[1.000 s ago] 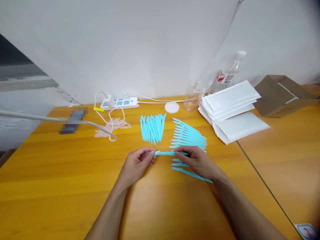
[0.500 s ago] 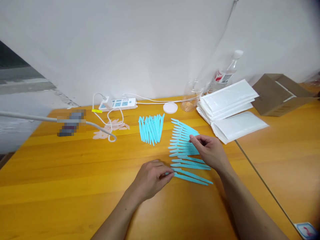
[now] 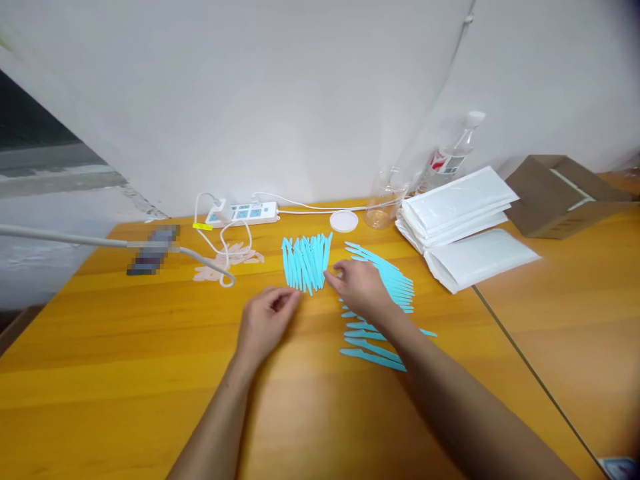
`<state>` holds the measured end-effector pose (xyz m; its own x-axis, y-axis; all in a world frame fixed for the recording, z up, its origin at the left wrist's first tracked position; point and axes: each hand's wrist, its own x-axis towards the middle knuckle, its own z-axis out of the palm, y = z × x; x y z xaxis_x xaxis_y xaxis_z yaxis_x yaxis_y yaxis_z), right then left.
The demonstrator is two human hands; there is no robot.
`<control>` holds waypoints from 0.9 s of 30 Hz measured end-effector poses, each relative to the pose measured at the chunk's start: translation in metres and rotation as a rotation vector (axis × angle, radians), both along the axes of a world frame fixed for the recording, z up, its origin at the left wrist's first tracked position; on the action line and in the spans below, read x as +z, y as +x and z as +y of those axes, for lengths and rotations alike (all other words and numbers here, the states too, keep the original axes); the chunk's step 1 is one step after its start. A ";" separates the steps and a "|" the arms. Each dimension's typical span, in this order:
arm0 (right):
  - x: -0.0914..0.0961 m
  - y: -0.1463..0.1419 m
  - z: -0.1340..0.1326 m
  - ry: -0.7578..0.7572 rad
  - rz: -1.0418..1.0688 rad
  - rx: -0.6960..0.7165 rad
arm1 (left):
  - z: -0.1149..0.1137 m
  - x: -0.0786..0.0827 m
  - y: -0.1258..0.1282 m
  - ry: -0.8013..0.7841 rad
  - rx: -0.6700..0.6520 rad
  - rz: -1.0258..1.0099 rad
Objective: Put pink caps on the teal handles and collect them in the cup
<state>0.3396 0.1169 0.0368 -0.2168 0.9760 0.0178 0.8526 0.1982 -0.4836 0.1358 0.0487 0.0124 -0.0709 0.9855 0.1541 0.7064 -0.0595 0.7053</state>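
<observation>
From where I watch, the left hand [image 3: 263, 323] is loosely curled, thumb and forefinger nearly meeting; I cannot tell whether they pinch anything. It sits just below the middle bundle of turquoise sticks [image 3: 304, 263]. At that bundle's right edge, the right hand [image 3: 361, 287] has thumb and forefinger slightly parted, with nothing visible between them. I would pinch one stick lightly by its end, sparing its neighbours. The right hand and forearm cover part of the looser row of turquoise sticks [image 3: 397, 287], so I would keep that wrist raised. Around them, left to right: white cord looping over pale pink pieces [image 3: 205, 273], a power strip [image 3: 271, 213], a round lid [image 3: 344, 221], white envelopes [image 3: 465, 203], a cardboard box [image 3: 537, 200].
</observation>
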 end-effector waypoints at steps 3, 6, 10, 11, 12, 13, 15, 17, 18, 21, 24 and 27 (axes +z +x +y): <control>-0.004 -0.029 0.026 -0.064 -0.067 -0.043 | 0.023 -0.001 -0.041 -0.027 0.153 0.230; -0.011 -0.039 0.042 -0.099 -0.045 -0.053 | 0.045 0.000 -0.070 -0.009 0.200 0.434; -0.016 -0.036 0.052 -0.180 0.037 -0.045 | 0.069 0.001 -0.080 0.003 0.116 0.508; -0.016 -0.034 0.053 -0.199 0.062 -0.045 | 0.074 0.001 -0.080 0.002 0.089 0.521; -0.016 -0.032 0.054 -0.214 0.088 -0.046 | 0.079 0.001 -0.080 0.001 0.063 0.530; -0.016 -0.030 0.054 -0.221 0.114 -0.048 | 0.083 0.002 -0.079 0.001 0.041 0.536; -0.013 -0.025 0.052 -0.218 0.172 -0.040 | 0.089 0.003 -0.078 0.005 0.006 0.535; -0.010 -0.017 0.045 -0.202 0.229 -0.018 | 0.091 0.004 -0.078 0.017 -0.022 0.517; -0.008 -0.011 0.040 -0.196 0.252 -0.006 | 0.090 0.005 -0.077 0.026 -0.036 0.500; -0.004 0.011 0.016 -0.157 0.350 0.042 | 0.074 0.007 -0.067 0.051 -0.078 0.431; -0.004 0.033 -0.013 -0.044 0.448 0.115 | 0.042 0.007 -0.043 -0.019 -0.090 0.078; -0.009 0.046 -0.038 0.043 0.463 0.183 | 0.006 0.008 -0.017 -0.197 -0.057 -0.451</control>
<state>0.3854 0.0791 0.0276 -0.3442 0.9190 0.1924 0.4994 0.3527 -0.7913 0.1189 0.0552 0.0201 -0.0326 0.9971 -0.0693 0.3274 0.0762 0.9418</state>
